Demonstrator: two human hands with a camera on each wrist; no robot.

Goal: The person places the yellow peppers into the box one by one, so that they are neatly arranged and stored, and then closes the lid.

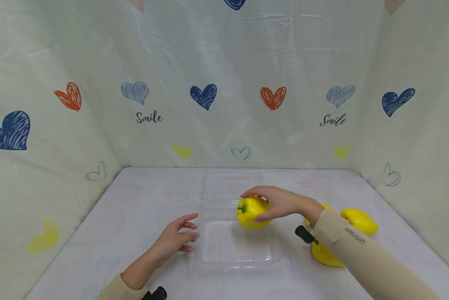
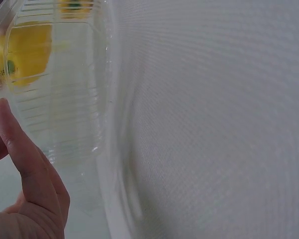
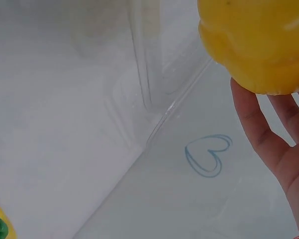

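A yellow bell pepper (image 1: 251,213) with a green stem is held in my right hand (image 1: 280,203), above the clear plastic clamshell box (image 1: 224,241). In the right wrist view the fingers curve round the underside of the pepper (image 3: 261,50). The box lies opened out on the table, its lid (image 1: 228,187) toward the back. My left hand (image 1: 172,239) is at the left side of the box, fingers loosely extended and holding nothing. In the left wrist view the left hand (image 2: 32,184) is near the box wall (image 2: 64,109), and yellow peppers show through the plastic.
Several yellow peppers (image 1: 359,221) lie on the right of the table, partly hidden behind my right forearm. A white cloth with printed hearts (image 1: 203,96) hangs behind and along both sides of the table (image 1: 134,208).
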